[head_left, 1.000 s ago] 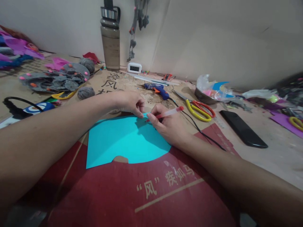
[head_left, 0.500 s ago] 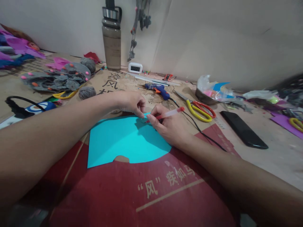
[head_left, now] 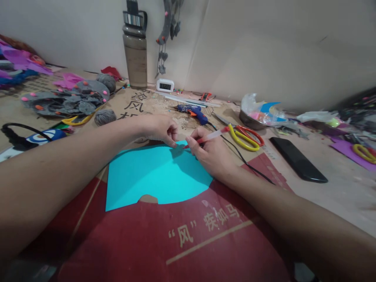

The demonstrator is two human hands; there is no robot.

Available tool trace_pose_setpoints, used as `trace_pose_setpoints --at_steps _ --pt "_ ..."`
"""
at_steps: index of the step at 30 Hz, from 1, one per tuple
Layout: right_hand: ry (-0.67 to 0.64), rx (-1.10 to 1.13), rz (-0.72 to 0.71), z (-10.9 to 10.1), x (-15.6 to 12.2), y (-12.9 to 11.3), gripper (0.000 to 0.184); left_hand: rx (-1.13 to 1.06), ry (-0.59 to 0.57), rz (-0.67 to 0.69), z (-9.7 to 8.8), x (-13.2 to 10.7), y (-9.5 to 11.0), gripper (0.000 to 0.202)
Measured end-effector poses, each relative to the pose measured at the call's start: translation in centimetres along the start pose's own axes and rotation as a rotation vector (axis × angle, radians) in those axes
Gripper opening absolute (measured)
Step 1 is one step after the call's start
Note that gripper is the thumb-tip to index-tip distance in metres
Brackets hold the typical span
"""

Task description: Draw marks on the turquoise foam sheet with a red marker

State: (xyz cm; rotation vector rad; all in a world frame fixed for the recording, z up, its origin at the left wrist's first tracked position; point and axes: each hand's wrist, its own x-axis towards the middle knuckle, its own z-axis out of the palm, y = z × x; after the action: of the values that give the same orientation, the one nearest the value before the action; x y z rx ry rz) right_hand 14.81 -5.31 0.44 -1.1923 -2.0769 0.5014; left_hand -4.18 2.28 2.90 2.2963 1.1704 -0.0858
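A turquoise sheet (head_left: 147, 176) with a curved lower right edge and a small notch lies on a red cardboard surface. My left hand (head_left: 164, 130) is closed at the sheet's far edge, its thumb and curled fingers pinching there; part of the grip is hidden. My right hand (head_left: 213, 152) is closed around a red-tipped pen (head_left: 213, 135) with a translucent barrel. The pen's point meets the sheet close to my left thumb, and my right hand's side rests on the sheet. A dark shadow falls around the pen point, so any mark there is hard to make out.
Beyond my hands lie a blue glue gun (head_left: 192, 111), yellow-and-red scissors (head_left: 245, 138) and a small clock (head_left: 165, 85). A water bottle (head_left: 135, 58) stands by the wall. To the right are a black phone (head_left: 298, 158) and a bowl (head_left: 254, 119); grey felt pieces (head_left: 67, 98) lie left.
The pen has tilted, its back end now higher, and its point has shifted slightly along the sheet's far edge. The whole view has moved a little; my left hand stays in place on the sheet.
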Motion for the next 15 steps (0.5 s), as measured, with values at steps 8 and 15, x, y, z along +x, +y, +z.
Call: trace_pose_setpoints --at_steps 8,15 --pt "-0.021 0.008 -0.014 0.12 0.17 -0.06 0.029 -0.012 -0.001 -0.037 0.03 -0.31 0.49 0.026" --pt "-0.033 -0.013 -0.026 0.2 0.31 -0.02 0.027 -0.008 0.003 -0.031 -0.02 -0.4 0.49 0.025"
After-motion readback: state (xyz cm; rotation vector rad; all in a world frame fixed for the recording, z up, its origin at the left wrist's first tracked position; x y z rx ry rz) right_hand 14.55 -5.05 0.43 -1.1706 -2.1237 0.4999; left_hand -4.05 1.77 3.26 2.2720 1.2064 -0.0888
